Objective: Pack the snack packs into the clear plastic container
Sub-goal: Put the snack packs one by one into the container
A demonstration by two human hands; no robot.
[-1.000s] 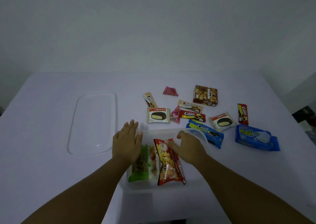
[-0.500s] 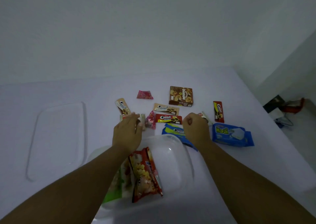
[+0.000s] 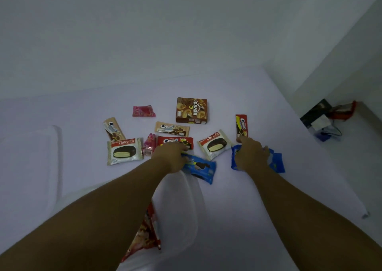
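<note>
The clear plastic container (image 3: 186, 204) sits near me on the white table, partly under my left forearm, with a red snack bag (image 3: 147, 235) inside. My left hand (image 3: 170, 156) grips one end of a blue cookie pack (image 3: 201, 168) just beyond the container's far rim. My right hand (image 3: 249, 155) is closed on a larger blue pack (image 3: 276, 163) to the right. Two Choco Pie packs (image 3: 124, 152) (image 3: 215, 143), several Cream-O packs (image 3: 172, 128) and a brown box (image 3: 191, 110) lie beyond.
The clear lid (image 3: 31, 159) lies at the left. A pink sachet (image 3: 144, 111) and a small pink candy (image 3: 149, 144) lie among the snacks. The table's right edge (image 3: 310, 138) drops to a floor with dark clutter (image 3: 326, 120).
Both hands moved away from the container toward the snacks. The left hand went from the Choco Pie area to the blue cookie pack; the right closed on the larger blue pack. The view tilted right.
</note>
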